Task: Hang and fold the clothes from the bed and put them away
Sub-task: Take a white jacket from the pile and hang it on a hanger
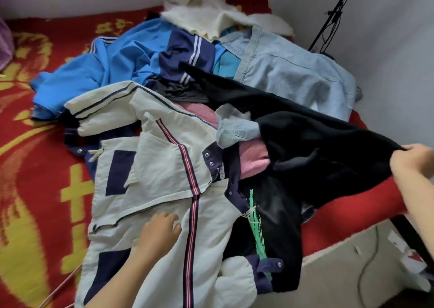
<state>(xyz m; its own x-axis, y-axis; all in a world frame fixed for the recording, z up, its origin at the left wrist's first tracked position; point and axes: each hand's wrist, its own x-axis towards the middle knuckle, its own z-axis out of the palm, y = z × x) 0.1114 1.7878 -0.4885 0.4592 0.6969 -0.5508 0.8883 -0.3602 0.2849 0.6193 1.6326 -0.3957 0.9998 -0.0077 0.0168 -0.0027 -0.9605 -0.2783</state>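
A heap of clothes lies on the bed (42, 157), which has a red and yellow cover. Nearest me is a white jacket (164, 162) with navy patches and a striped front band. My left hand (160, 230) rests on its lower part with relaxed fingers. My right hand (411, 159) pinches the edge of a black garment (305, 138) at the right and holds it stretched across the pile. Under them lie a pink piece (252, 152), a black top with a green print (270, 216), a blue and navy sports jacket (122, 58), a light denim garment (293, 70) and a cream fluffy one (211, 14).
A white wall (387, 37) runs along the far side and the right. A black stand (328, 23) with cables leans in the right corner. Below the bed's right edge there is pale floor (340, 272) with a cable and scraps of paper. A purple item (5, 42) sits at the far left.
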